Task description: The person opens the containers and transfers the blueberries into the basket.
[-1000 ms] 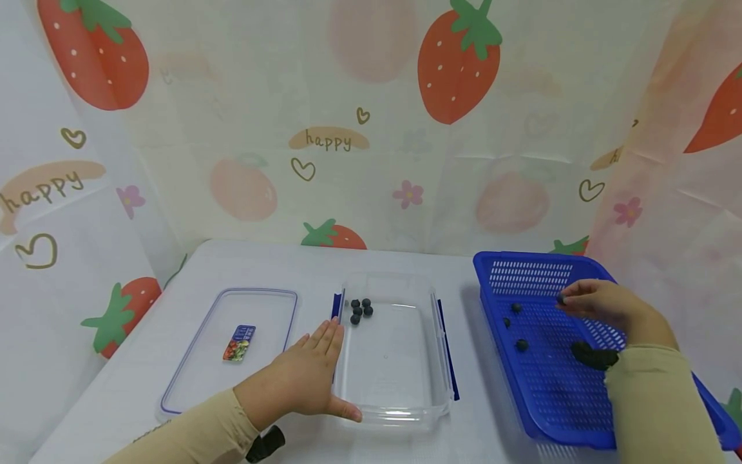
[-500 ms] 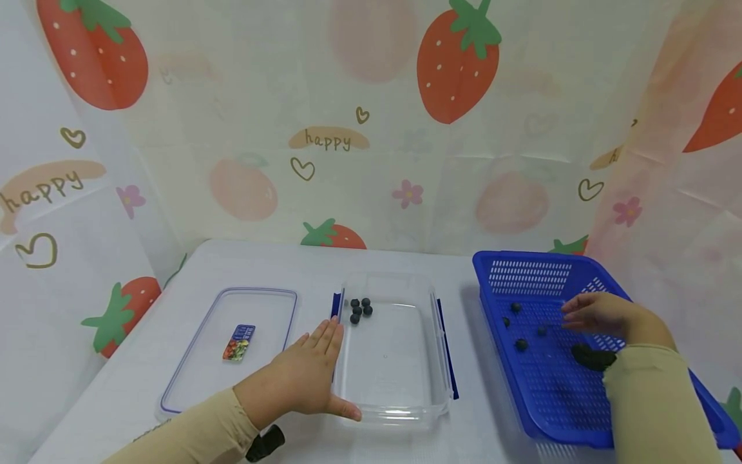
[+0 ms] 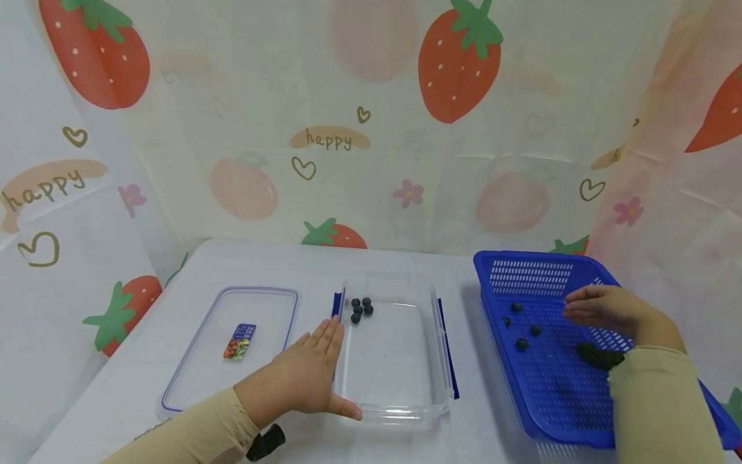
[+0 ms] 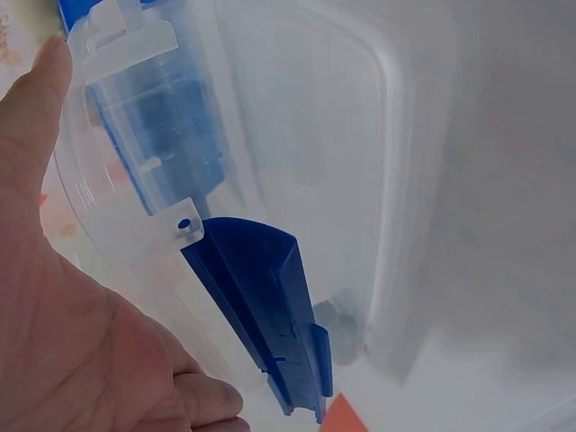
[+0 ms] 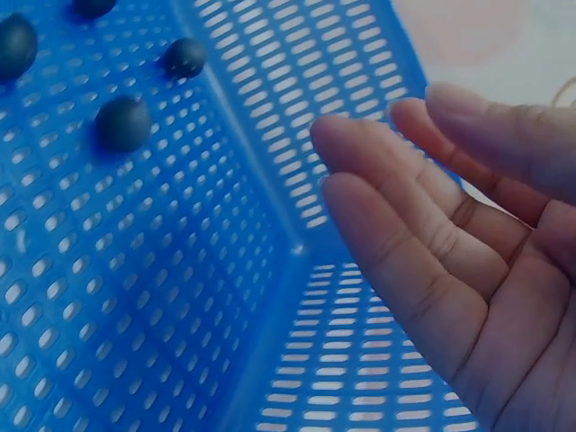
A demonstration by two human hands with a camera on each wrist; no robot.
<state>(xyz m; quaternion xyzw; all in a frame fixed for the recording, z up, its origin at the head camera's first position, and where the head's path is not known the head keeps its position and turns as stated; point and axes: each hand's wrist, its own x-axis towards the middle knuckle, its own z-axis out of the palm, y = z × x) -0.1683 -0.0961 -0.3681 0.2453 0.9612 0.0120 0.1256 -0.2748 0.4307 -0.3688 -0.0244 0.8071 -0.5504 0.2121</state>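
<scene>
My left hand [image 3: 301, 380] lies with straight fingers and spread thumb along the near left corner of a clear plastic food container [image 3: 385, 374]. In the left wrist view, the palm is beside the container's dark blue side latch [image 4: 265, 306]. Several blueberries [image 3: 356, 310] sit together at the container's far left. My right hand [image 3: 620, 312] hovers over the blue perforated basket [image 3: 551, 406], fingers extended, nothing between fingers and thumb. Several more blueberries [image 3: 536, 330] lie on the basket floor, left of that hand; they also show at upper left in the right wrist view.
A clear lid [image 3: 199, 380] with a blue rim and a colourful label [image 3: 239, 341] lies left of the container. Strawberry-print sheeting [image 3: 400, 212] encloses the back and sides of the white table [image 3: 324, 264]. Dark devices [image 3: 266, 443] sit at both wrists.
One second ago my right hand pinched a blueberry above the basket. It let go, and the berry lies on the basket floor among the others. My left hand stayed in place.
</scene>
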